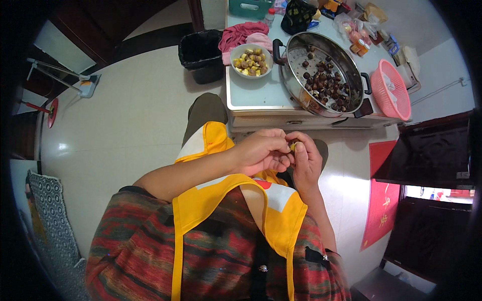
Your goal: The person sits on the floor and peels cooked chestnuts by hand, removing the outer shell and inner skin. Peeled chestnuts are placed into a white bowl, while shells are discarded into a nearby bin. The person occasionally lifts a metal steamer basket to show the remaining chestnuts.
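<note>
Above my lap, a partly peeled chestnut (293, 146) shows yellow flesh between my two hands. My right hand (308, 160) grips it between thumb and fingers. My left hand (263, 148) meets it from the other side, thumb and index fingertips pinching at its edge; the fingers hide most of the nut. In front of me a large steel pot (293, 81) with black handles holds many dark brown chestnuts (325, 81) in their shells. Left of it stands a white bowl (251, 76) heaped with peeled, yellow and brown chestnuts (250, 62).
The pot and bowl stand on a white-topped cabinet (248, 94). A pink plastic basket (389, 90) is at its right end, with a dark flat object (363, 108) beside the pot. Pink cloths (241, 35) lie behind the bowl. A black-lined bin (201, 56) stands left of the cabinet.
</note>
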Available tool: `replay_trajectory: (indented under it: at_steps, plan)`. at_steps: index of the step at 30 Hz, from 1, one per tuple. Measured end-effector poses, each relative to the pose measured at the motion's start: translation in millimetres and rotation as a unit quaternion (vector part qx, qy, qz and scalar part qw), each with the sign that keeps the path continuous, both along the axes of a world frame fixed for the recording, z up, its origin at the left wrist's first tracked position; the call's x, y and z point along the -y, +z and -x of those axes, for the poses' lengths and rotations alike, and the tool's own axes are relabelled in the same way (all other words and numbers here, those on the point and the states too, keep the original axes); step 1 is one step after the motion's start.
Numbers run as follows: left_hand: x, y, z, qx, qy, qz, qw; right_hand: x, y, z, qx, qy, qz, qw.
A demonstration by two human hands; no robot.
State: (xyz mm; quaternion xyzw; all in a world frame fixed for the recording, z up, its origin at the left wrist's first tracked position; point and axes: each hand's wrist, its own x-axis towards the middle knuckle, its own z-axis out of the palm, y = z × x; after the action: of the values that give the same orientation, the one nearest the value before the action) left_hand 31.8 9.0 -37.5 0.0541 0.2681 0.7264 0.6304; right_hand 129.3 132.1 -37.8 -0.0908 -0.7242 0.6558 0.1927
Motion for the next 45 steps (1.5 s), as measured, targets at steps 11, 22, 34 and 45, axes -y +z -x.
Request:
replay_trajectory:
  at_steps: [11, 22, 34, 45]
  plan:
    - [4, 11, 5, -0.065, -0.020, 0.037, 0.997, -9, 4, -3, 0.054, 0.066, 0.038, 0.996]
    - [3, 10, 7, -0.101, -0.015, 0.059, 0.993, -10, 0, 1, 0.035, 0.099, 0.076, 0.992]
    - [-6, 0, 2, -0.160, 0.026, 0.063, 0.985, -8, -12, 9, -0.022, 0.031, -0.128, 0.991]
    - [-3, 5, 6, -0.087, 0.013, 0.044, 0.995, -5, 3, 6, 0.032, 0.045, 0.318, 0.947]
